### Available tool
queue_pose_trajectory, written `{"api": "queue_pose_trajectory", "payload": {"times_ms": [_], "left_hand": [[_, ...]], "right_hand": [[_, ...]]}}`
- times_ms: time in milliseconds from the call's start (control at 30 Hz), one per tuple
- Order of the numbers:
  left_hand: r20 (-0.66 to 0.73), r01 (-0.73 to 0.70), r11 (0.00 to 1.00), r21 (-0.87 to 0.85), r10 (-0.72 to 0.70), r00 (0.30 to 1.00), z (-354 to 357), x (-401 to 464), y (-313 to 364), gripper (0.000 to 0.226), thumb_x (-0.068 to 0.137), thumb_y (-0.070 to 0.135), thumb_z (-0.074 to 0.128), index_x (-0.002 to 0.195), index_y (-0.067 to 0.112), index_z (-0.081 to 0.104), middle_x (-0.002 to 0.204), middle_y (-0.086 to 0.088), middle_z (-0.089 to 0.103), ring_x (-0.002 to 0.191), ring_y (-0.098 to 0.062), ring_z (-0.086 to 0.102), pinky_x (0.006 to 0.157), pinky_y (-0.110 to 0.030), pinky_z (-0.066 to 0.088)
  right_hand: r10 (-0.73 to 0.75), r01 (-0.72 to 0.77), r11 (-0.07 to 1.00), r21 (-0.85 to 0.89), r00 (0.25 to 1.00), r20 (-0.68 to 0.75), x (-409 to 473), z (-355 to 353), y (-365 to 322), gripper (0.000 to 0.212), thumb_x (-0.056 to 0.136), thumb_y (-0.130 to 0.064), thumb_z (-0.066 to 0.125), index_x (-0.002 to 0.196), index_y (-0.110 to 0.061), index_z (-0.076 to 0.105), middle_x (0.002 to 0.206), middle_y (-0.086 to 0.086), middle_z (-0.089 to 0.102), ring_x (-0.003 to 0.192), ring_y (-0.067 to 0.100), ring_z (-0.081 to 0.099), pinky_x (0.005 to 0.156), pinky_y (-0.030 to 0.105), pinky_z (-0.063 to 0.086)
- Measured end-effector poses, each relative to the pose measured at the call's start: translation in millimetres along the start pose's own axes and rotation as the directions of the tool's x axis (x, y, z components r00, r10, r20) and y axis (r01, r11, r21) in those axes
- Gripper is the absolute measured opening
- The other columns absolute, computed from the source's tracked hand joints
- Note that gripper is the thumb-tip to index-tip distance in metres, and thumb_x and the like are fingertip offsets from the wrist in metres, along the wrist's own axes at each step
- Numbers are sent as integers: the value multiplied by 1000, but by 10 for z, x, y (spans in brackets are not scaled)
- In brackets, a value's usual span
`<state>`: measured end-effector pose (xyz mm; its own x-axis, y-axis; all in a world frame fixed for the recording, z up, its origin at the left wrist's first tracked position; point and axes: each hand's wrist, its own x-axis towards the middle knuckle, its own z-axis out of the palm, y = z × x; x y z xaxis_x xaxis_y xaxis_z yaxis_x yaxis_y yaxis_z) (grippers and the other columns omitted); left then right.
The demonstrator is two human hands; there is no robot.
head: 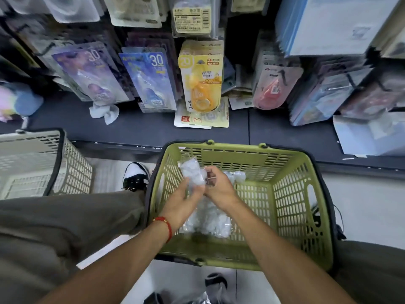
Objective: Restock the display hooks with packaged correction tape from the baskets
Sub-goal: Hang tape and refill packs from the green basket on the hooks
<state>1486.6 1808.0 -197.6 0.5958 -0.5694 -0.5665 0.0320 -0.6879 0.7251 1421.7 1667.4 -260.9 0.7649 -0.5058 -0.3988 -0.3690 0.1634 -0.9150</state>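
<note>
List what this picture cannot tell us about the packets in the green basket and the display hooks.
Head view only:
- Clear packets: print blurred, contents unreadable.
- Pile in the green basket: count hidden by left hand and right hand.
- Hooks: covered by hanging packs.
- Top row: cut off by the edge.

There are two baskets: one green basket point(291, 207) and one beige basket point(72, 172). Two hands are in view, the left hand point(183, 202) and the right hand point(219, 187). On the left wrist is one red bracelet point(166, 224). One shoe point(135, 176) shows clearly. In the front hanging row I count one purple pack point(92, 73), one blue pack point(151, 80), one yellow pack point(201, 77) and one red pack point(274, 88). The clear packets point(208, 218) in the green basket are too blurred to count.
</note>
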Motion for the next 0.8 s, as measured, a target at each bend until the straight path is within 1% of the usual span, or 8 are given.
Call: {"api": "queue_pose_trajectory", "payload": {"times_ms": [67,133,267,433,533,633,700,800], "left_hand": [[16,127,918,-375,-131,991,91,29,40,39,95,61,65,132,54,53,132,20,59,124,-10,61,104,-40,52],[18,113,843,-526,-122,992,98,61,26,21,92,57,71,106,56,55,108,26,68,103,-3,70,87,-36,56],[4,61,752,-656,-77,997,17,143,-30,27,98,29,72,116,45,60,92,21,79,82,-1,77,71,-40,65],[12,94,657,-748,-128,992,-44,124,-33,26,104,12,62,127,24,63,108,-10,80,88,-29,80,63,-40,63],[2,97,617,-781,-153,988,-94,152,-36,32,103,9,62,133,22,61,117,-14,78,90,-32,79,68,-46,65],[-10,83,640,-764,-140,990,-171,181,-27,36,99,3,65,130,21,62,118,-16,77,91,-34,78,88,-57,60],[15,104,686,-720,-135,991,-237,197,-12,36,95,7,71,126,22,62,120,-18,73,89,-34,77,86,-55,61],[146,195,735,-650,-131,981,-313,225,-8,55,91,25,79,141,24,56,130,-17,70,104,-39,76,92,-59,60]], "right_hand": [[-33,29,999,38,994,101,-108,-42,-113,45,86,-15,84,122,-34,66,119,-14,70,106,4,69,87,26,62],[-69,63,997,43,983,169,-192,-87,-188,45,93,-15,78,132,-33,66,134,-13,66,121,3,64,91,21,58],[-89,91,996,3,972,217,-249,-230,-255,56,92,-8,78,141,-31,63,141,-10,64,132,6,58,107,25,48],[-90,124,955,-268,987,136,-227,-247,-318,76,83,-27,88,149,-42,51,145,-10,47,136,16,45,113,40,45],[121,-117,915,-386,993,-14,-185,-344,-298,83,81,-51,86,150,-30,44,151,0,44,133,20,51,115,47,45],[289,-280,955,-102,952,96,-161,-654,-265,36,95,-21,76,127,-19,60,114,8,78,109,31,73,91,42,64],[237,-234,971,-41,962,135,-149,-876,-290,22,97,-7,68,116,-19,67,108,10,79,108,32,74,82,33,64],[134,-123,990,-74,974,180,-125,-1099,-393,26,96,-4,68,107,-28,74,116,9,73,102,21,70,81,28,59]]}}
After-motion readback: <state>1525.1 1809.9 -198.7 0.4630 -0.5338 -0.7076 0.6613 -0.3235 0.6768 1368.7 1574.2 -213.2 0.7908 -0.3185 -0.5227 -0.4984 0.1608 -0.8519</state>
